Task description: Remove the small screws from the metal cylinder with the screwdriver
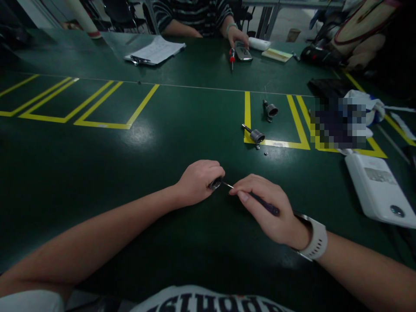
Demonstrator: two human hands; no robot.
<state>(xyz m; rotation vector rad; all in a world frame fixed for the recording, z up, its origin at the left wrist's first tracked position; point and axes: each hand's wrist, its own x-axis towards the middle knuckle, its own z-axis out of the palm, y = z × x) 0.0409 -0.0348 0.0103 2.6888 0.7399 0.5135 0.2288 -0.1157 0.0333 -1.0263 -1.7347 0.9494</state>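
My left hand (pixel 202 181) is closed around a small dark metal cup-shaped part (pixel 215 183), whose round opening faces right. In my right hand (pixel 264 203) is a slim screwdriver (pixel 268 205) with a dark purple handle. Its thin metal shaft points left, and the tip is at the part's opening; whether it touches inside cannot be made out. Beyond my hands, one stemmed metal cup (pixel 257 136) lies across a yellow tape corner. A similar stemmed cup (pixel 271 110) lies farther back inside the taped box. Small nuts (pixel 266 153) are close to the nearer one.
A white device (pixel 380 190) lies at the right, near a blurred cloth bundle (pixel 364 108). Yellow tape boxes (pixel 102 125) mark the green table (pixel 97 169). Across it, a co-worker's hand (pixel 238 37) is by a red screwdriver (pixel 232 56); a clipboard with papers (pixel 156 50) lies left.
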